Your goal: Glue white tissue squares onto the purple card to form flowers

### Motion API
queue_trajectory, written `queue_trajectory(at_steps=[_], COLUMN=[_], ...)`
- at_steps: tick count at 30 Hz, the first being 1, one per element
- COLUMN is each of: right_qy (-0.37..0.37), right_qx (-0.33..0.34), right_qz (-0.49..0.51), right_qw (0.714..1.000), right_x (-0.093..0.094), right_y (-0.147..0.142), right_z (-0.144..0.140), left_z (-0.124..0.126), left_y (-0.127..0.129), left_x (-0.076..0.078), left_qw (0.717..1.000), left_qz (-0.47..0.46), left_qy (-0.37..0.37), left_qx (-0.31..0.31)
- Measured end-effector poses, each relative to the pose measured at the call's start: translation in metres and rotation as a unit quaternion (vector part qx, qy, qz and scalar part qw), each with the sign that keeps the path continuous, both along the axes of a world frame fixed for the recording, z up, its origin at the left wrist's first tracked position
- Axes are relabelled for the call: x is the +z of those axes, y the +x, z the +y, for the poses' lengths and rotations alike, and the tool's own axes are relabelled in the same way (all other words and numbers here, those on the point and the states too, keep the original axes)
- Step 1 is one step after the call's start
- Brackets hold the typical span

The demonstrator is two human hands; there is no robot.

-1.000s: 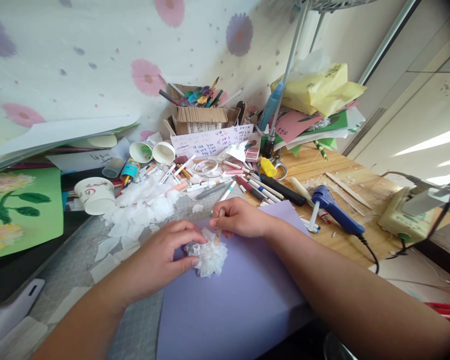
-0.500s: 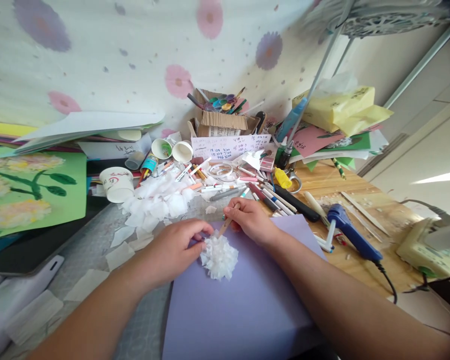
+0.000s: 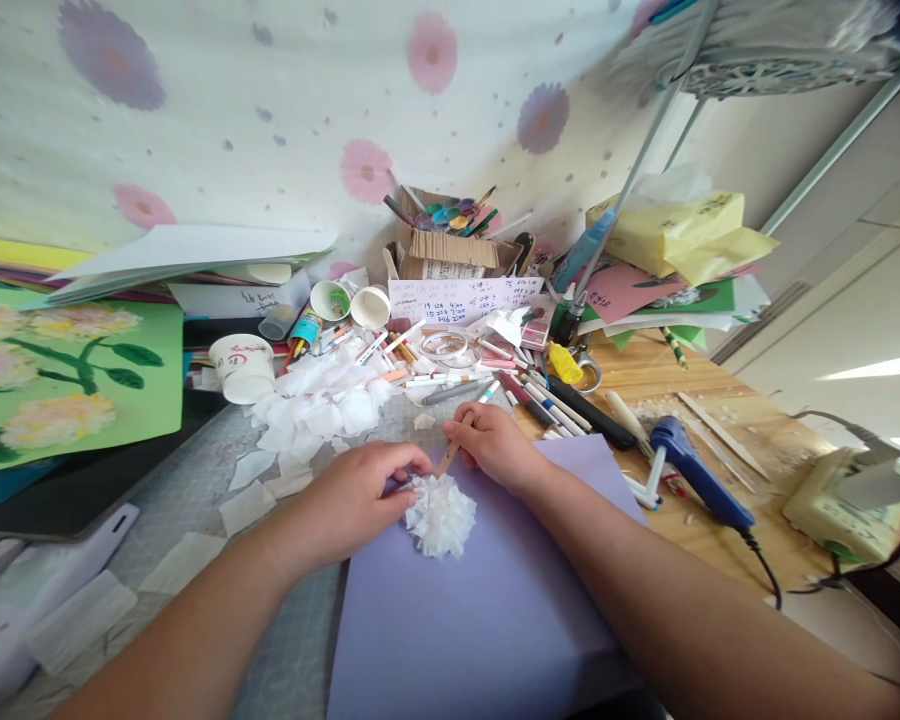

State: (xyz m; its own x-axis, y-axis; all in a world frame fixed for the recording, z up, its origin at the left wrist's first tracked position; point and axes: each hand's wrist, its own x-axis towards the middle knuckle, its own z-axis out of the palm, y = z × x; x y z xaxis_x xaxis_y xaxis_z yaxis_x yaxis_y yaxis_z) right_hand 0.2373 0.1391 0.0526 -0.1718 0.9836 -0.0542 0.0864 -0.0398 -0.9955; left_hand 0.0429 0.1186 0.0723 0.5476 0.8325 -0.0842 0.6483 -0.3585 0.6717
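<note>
The left hand (image 3: 364, 492) curls its fingertips against the near left side of the white tissue flower (image 3: 441, 514), pinching at its edge; the fingertips themselves are tucked under the knuckles, so just how they grip is hard to make out. The right hand (image 3: 495, 443) is closed around a thin wooden stick (image 3: 448, 457), whose lower end slants down into the top of the flower and is lost among the petals. Both forearms run off the bottom edge of the view.

The flower sits near the far left corner of the lilac card sheet (image 3: 487, 610), which lies on the near part of the desk (image 3: 690, 400) and is cut off below. Beyond the card's far edge lies a heap of loose white tissue squares (image 3: 319, 400), then a jumble of markers and pens (image 3: 510, 385), too tangled to tell apart. A blue glue gun (image 3: 694, 470) lies just off the card's right edge, its cord trailing toward the desk's near right side. A paper cup (image 3: 244, 367) lies at the heap's left. The writing on the note strip (image 3: 465, 298) at the back is too small to read.

Since half a second ago, the hands and flower have barely shifted; the stick is held at much the same slant, and the whole view has tipped slightly.
</note>
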Motion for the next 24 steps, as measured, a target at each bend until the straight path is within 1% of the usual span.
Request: queue_trajectory(at_steps=[3, 5, 7, 9, 11, 13, 15, 18, 21, 24], right_qy=[-0.007, -0.005, -0.004, 0.000, 0.008, 0.018, 0.023, 0.022, 0.020, 0.018], right_qx=[-0.019, -0.047, -0.078, -0.107, -0.132, -0.149, -0.153, -0.147, -0.140, -0.131], right_qz=[0.070, 0.124, 0.168, 0.201, 0.226, 0.244, 0.254, 0.259, 0.265, 0.270], right_qw=[0.997, 0.991, 0.983, 0.974, 0.965, 0.958, 0.955, 0.954, 0.954, 0.954], right_x=[-0.001, -0.001, -0.001, -0.002, -0.003, -0.005, -0.007, -0.009, -0.010, -0.010], right_y=[0.003, 0.005, 0.007, 0.007, 0.006, 0.004, 0.003, 0.002, 0.002, 0.002], right_z=[0.001, 0.003, 0.005, 0.006, 0.008, 0.009, 0.009, 0.009, 0.010, 0.011], left_z=[0.000, -0.005, -0.013, -0.024, -0.034, -0.041, -0.045, -0.051, -0.059, -0.070], left_y=[-0.002, -0.001, 0.003, 0.009, 0.016, 0.021, 0.023, 0.020, 0.010, -0.003], left_x=[0.002, 0.004, 0.004, 0.001, -0.004, -0.009, -0.011, -0.012, -0.015, -0.023], left_qw=[0.999, 0.996, 0.993, 0.992, 0.993, 0.990, 0.985, 0.978, 0.968, 0.953], left_qz=[-0.029, -0.039, -0.035, -0.015, 0.029, 0.076, 0.104, 0.120, 0.146, 0.186], left_qy=[0.021, 0.061, 0.100, 0.120, 0.117, 0.112, 0.119, 0.149, 0.192, 0.235], left_qx=[0.029, 0.053, 0.055, 0.023, -0.018, -0.045, -0.063, -0.082, -0.065, -0.050])
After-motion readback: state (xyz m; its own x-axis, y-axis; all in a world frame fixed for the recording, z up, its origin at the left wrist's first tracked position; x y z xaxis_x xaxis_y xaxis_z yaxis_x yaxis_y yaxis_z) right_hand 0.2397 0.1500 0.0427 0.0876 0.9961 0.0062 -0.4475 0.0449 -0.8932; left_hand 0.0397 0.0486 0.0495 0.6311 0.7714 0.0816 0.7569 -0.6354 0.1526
